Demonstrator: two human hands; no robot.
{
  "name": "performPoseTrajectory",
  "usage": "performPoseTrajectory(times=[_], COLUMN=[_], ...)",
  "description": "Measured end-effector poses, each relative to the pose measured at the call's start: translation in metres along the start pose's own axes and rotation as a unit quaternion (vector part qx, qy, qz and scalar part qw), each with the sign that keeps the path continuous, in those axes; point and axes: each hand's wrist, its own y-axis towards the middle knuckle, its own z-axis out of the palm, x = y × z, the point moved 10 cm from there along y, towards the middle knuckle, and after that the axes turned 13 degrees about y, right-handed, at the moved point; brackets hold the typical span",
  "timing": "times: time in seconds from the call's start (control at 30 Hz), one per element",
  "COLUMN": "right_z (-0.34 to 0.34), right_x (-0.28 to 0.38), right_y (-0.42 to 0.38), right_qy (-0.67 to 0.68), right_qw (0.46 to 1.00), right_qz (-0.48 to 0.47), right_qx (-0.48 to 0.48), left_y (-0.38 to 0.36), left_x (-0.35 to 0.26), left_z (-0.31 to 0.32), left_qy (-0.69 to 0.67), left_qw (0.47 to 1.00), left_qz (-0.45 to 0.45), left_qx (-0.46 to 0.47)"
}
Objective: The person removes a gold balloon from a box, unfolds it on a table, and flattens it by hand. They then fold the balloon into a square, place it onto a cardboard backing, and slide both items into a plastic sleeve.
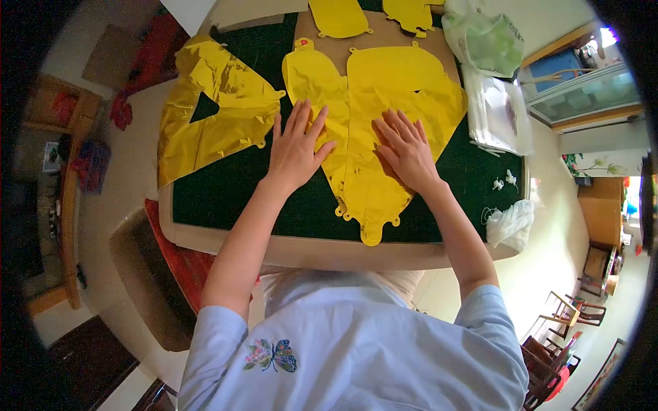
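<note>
Flat on the table in front of me lies a large, uninflated yellow foil balloon (363,164), with small tabs along its lower end and a seam down its middle. My left hand (299,147) rests at its left edge, fingers stretched and spread, palm down. On its right half is my right hand (406,149), also palm down with fingers extended. Neither hand grips anything. A creased, shiny yellow foil balloon shaped like a letter A (226,137) lies left of my left hand and hangs partly over the table's edge.
More yellow foil pieces (339,17) lie at the far side. To the right are a green-and-white plastic bag (483,41), clear plastic packets (495,113), small white bundles (510,177) and a crumpled white bag (511,225). The table (226,219) has a dark green top.
</note>
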Motion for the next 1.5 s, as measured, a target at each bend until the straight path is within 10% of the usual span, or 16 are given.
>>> performPoseTrajectory(times=[0.63,0.93,1.23,1.5], right_z=[0.015,0.014,-0.028,-0.019], right_x=[-0.063,-0.089,-0.146,-0.126], right_y=[0.228,0.263,0.288,0.292], right_qy=[-0.037,0.063,0.246,0.199], right_qw=[0.99,0.995,0.939,0.967], right_qz=[-0.132,-0.001,0.098,0.034], right_qx=[-0.024,0.077,-0.217,-0.158], left_y=[0.221,0.259,0.247,0.241], left_x=[0.035,0.073,0.079,0.046], left_z=[0.027,0.029,0.003,0.027], left_qy=[-0.038,-0.148,-0.089,-0.034], left_qw=[0.995,0.983,0.962,0.992], left_qz=[0.063,-0.042,-0.044,0.071], left_qx=[-0.068,-0.096,-0.256,-0.099])
